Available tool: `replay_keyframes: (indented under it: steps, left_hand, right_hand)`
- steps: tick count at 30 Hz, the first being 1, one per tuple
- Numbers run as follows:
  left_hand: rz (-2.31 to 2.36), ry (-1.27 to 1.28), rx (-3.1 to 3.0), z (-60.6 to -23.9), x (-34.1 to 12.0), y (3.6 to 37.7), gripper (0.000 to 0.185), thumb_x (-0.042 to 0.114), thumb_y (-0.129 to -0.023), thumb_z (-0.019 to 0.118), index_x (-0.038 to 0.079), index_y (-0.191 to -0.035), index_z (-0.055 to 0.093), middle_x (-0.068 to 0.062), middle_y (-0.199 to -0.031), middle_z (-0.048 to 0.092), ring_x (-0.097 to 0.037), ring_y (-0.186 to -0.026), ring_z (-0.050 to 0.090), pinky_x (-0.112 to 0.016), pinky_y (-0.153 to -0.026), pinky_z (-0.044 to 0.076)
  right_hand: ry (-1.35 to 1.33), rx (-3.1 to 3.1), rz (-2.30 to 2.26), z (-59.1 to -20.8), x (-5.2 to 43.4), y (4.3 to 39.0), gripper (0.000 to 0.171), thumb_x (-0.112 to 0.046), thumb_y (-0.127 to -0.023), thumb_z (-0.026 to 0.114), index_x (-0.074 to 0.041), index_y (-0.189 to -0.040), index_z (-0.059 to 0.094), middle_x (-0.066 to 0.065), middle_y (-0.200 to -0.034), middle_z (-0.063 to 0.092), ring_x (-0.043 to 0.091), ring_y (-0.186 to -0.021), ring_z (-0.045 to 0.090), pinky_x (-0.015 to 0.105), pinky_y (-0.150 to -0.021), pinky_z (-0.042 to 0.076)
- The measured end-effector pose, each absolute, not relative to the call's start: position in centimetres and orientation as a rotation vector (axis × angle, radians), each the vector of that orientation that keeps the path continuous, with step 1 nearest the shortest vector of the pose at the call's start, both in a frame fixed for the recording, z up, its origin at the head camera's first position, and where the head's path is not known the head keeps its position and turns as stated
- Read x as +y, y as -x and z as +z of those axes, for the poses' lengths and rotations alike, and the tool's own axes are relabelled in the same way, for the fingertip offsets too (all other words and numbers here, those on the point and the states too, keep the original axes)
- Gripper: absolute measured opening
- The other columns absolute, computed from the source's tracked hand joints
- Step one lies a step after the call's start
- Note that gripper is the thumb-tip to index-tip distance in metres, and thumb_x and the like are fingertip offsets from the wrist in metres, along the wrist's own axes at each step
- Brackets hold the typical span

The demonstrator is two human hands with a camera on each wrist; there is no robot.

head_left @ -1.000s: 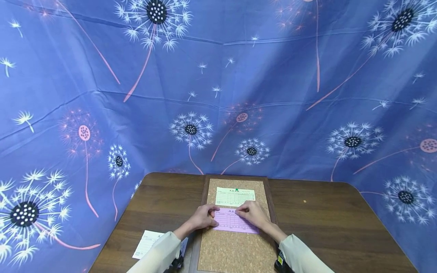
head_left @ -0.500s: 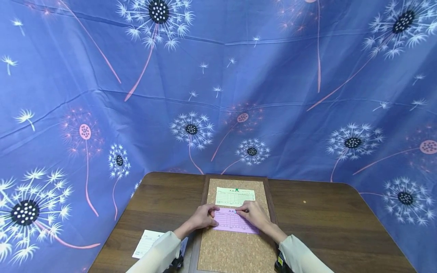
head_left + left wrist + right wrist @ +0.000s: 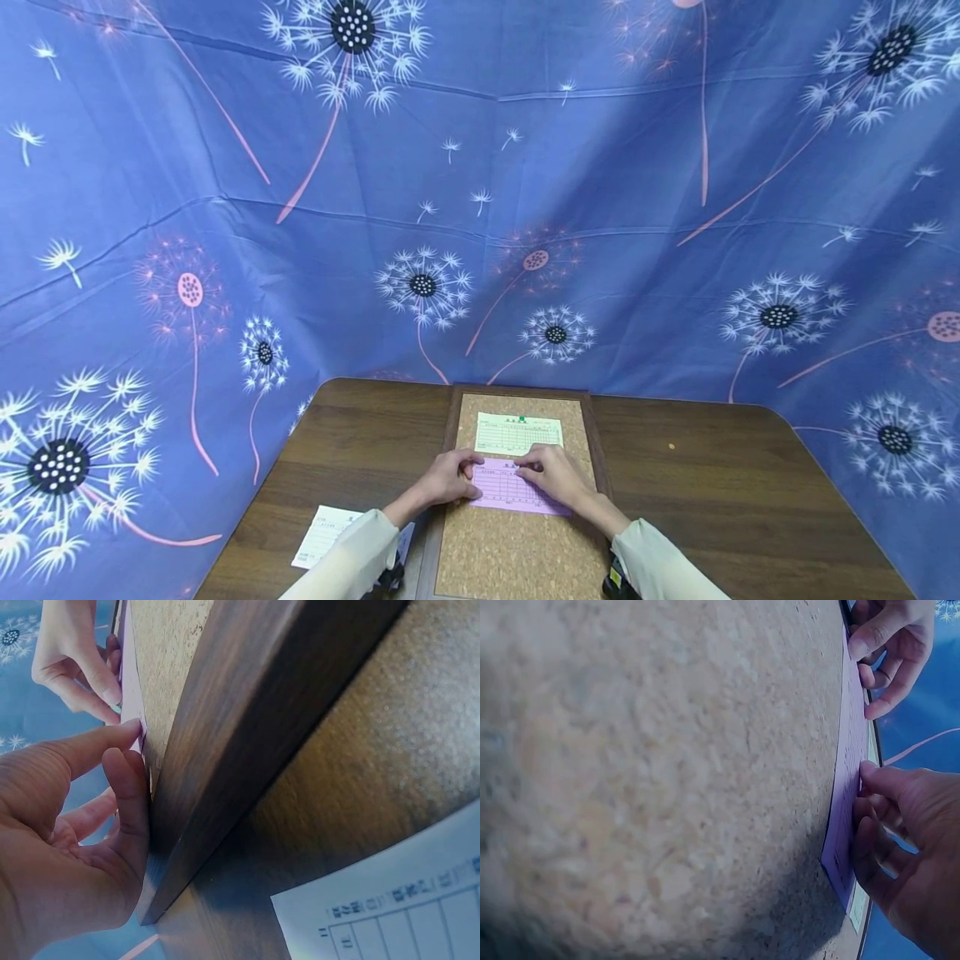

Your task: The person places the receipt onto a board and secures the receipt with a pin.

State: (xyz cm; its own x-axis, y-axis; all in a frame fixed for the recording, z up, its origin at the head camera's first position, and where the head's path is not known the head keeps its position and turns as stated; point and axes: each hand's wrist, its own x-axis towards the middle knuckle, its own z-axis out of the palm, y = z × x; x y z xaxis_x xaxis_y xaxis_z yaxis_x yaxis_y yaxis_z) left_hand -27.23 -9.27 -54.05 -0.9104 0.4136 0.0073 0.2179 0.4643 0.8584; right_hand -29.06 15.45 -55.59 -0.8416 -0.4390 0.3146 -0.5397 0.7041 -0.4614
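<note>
"Head view is up on my screen; from this far off I see the purple slip [image 3: 504, 490] lying on the cork board [image 3: 517, 550], just below the green slip [image 3: 517, 433]. How do you read the left grip [image 3: 447, 478]?"

"At the purple slip's left edge, thumb and forefinger apart and both touching it. I can't tell whether any fingertip reaches underneath."

"And the right grip [image 3: 557, 473]?"

"Fingers curled at the slip's upper edge, to the right of the other. My left wrist view shows a small teal piece [image 3: 117, 709] pinched at the fingertips, mostly hidden, so I can't make out its shape."

"What about the things around?"

"A green pin [image 3: 522, 418] sits at the green slip's top edge. The board lies on the brown desk [image 3: 720, 500], and left of it I have white paper [image 3: 324, 535], partly covered by the left sleeve [image 3: 356, 554]. Behind the desk hangs blue cloth [image 3: 480, 175] printed with dandelions"
</note>
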Motion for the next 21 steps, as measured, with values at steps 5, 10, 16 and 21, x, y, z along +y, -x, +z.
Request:
replay_keyframes:
  steps: [5, 10, 16, 21]
  left_hand:
    - [1.416, -0.550, 2.510, -54.10, -9.27, 27.23, 0.049, -0.010, -0.071, 0.080, -0.009, -0.117, 0.064, -0.014, -0.082, 0.056, -0.006, -0.050, 0.047, -0.015, -0.042, 0.041]
    - [1.417, -0.552, 2.513, -54.05, -9.28, 27.26, 0.049, -0.010, -0.071, 0.081, -0.009, -0.117, 0.064, -0.015, -0.083, 0.057, -0.007, -0.050, 0.047, -0.016, -0.042, 0.041]
    - [1.420, -0.546, 2.510, -54.10, -9.25, 27.32, 0.049, -0.011, -0.071, 0.081, -0.009, -0.117, 0.064, -0.017, -0.083, 0.057, -0.006, -0.050, 0.047, -0.015, -0.042, 0.041]
    - [1.416, -0.545, 2.511, -54.14, -9.18, 27.31, 0.048, -0.011, -0.071, 0.081, -0.009, -0.116, 0.064, -0.017, -0.083, 0.057, -0.006, -0.050, 0.047, -0.015, -0.042, 0.041]
  right_hand:
    - [-0.786, -2.701, 0.791, -55.68, 15.35, 29.02, 0.012, -0.018, -0.085, 0.081, -0.013, -0.096, 0.083, -0.010, -0.077, 0.071, -0.006, -0.066, 0.049, 0.015, -0.058, 0.044]
    - [-0.758, -2.718, 0.796, -55.34, 15.07, 28.89, 0.013, -0.020, -0.085, 0.082, -0.012, -0.095, 0.083, -0.007, -0.077, 0.072, -0.005, -0.064, 0.048, 0.015, -0.055, 0.042]
    - [-0.727, -2.751, 0.765, -55.11, 14.84, 28.81, 0.013, -0.023, -0.085, 0.082, -0.014, -0.094, 0.083, -0.007, -0.078, 0.073, -0.005, -0.064, 0.051, 0.016, -0.055, 0.042]
    - [-0.721, -2.770, 0.720, -55.09, 14.85, 28.79, 0.011, -0.023, -0.085, 0.082, -0.015, -0.094, 0.084, -0.007, -0.079, 0.073, -0.005, -0.063, 0.049, 0.015, -0.055, 0.041]
